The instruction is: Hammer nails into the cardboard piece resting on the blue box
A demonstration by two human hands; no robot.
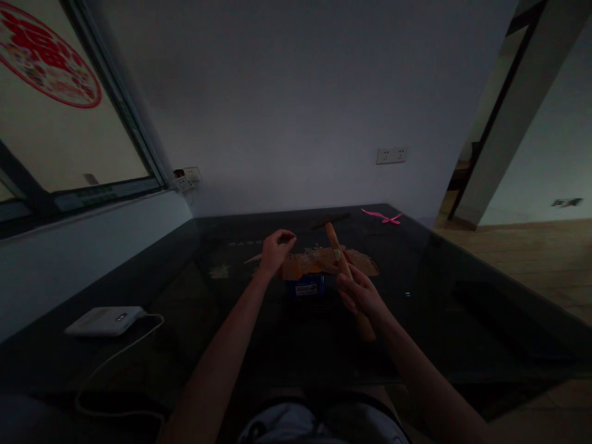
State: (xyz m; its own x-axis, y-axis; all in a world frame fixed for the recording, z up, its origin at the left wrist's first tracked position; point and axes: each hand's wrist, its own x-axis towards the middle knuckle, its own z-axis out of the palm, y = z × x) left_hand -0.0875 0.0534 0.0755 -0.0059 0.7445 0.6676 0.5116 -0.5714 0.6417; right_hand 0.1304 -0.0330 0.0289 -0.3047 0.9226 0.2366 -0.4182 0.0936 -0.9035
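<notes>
My right hand [361, 291] is wrapped round the wooden handle of a hammer [341, 253], whose dark head points up and away from me. Fingers curled and thumb drawn to them, my left hand [277, 250] pinches over the left end of a brown cardboard piece [308, 262]; whatever is between the fingertips is too small to make out. The cardboard has a ragged shape, with clear plastic and several small shiny bits on top. It rests over a blue box [305, 286] with a white label. The hammer's handle crosses in front of the cardboard's right part.
A white power bank [107, 321] with a white cable [123, 353] lies at the left of the dark glossy table [416, 345]. Towards the back right is a pink ribbon-like thing [383, 216]. A dark flat object [504, 317] lies at right. The wall [296, 123] rises behind.
</notes>
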